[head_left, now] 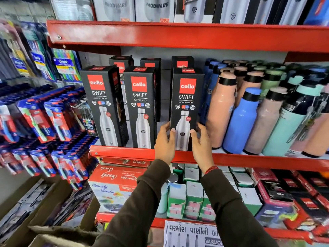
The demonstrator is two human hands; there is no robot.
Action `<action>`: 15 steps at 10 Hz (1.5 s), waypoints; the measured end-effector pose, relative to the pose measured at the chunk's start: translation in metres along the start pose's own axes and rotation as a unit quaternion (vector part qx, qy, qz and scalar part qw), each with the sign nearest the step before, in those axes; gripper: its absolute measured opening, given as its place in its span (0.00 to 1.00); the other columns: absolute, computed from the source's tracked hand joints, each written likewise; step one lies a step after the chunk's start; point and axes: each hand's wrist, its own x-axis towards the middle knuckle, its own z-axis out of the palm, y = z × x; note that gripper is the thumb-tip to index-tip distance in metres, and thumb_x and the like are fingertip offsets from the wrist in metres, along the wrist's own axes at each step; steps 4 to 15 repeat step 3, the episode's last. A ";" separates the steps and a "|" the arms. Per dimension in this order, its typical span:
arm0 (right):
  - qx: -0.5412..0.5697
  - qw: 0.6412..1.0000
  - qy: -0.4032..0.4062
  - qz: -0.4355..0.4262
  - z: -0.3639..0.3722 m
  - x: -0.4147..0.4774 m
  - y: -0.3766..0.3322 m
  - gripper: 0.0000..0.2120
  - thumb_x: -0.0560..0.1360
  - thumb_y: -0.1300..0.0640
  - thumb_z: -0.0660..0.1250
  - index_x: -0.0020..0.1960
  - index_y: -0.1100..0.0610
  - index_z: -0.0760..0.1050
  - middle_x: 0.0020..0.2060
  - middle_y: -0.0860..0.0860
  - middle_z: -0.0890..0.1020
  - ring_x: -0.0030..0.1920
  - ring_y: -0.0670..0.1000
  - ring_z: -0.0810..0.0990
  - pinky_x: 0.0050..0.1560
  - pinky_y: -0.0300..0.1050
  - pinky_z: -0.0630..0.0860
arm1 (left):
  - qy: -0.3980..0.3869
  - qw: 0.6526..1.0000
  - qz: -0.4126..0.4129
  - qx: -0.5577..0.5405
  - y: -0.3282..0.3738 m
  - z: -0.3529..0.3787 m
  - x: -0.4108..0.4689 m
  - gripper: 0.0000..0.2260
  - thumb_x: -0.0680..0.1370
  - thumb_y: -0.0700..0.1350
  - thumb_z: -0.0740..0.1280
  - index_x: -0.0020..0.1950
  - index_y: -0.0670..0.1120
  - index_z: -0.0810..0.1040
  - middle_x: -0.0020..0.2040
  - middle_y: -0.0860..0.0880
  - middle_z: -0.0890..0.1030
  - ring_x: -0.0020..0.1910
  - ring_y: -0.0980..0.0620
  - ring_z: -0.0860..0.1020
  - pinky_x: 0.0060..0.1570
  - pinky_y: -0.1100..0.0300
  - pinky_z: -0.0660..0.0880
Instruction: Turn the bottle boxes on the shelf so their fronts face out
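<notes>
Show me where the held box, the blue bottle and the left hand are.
Held box (186, 97): head view, on its front panel.
Blue bottle (239, 125): head view, on its body.
Left hand (164, 142): head view, on its back.

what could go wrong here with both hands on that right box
1. The right box stands close beside the peach bottle; twisting it could knock that bottle and the tightly packed ones behind it.
2. The left hand and right hand grip only its lower part, so the tall box could tip.
3. It stands at the shelf's red lip; pulling it forward might drop it onto the boxes below.
</notes>
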 end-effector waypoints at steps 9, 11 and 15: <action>0.106 0.960 0.205 -0.161 -0.075 0.002 -0.103 0.14 0.79 0.58 0.63 0.64 0.59 0.73 0.62 0.50 0.77 0.58 0.43 0.76 0.59 0.31 0.69 | 0.127 0.956 0.249 0.086 0.059 -0.020 -0.003 0.18 0.82 0.45 0.60 0.73 0.50 0.68 0.68 0.51 0.71 0.69 0.56 0.68 0.70 0.58 0.63; 0.106 0.960 0.205 -0.161 -0.075 0.002 -0.103 0.14 0.79 0.58 0.63 0.64 0.59 0.73 0.62 0.50 0.77 0.58 0.43 0.76 0.59 0.31 0.69 | 0.127 0.956 0.249 0.086 0.059 -0.020 -0.003 0.18 0.82 0.45 0.60 0.73 0.50 0.68 0.68 0.51 0.71 0.69 0.56 0.68 0.70 0.58 0.63; 0.106 0.960 0.205 -0.161 -0.075 0.002 -0.103 0.14 0.79 0.58 0.63 0.64 0.59 0.73 0.62 0.50 0.77 0.58 0.43 0.76 0.59 0.31 0.69 | 0.127 0.956 0.249 0.086 0.059 -0.020 -0.003 0.18 0.82 0.45 0.60 0.73 0.50 0.68 0.68 0.51 0.71 0.69 0.56 0.68 0.70 0.58 0.63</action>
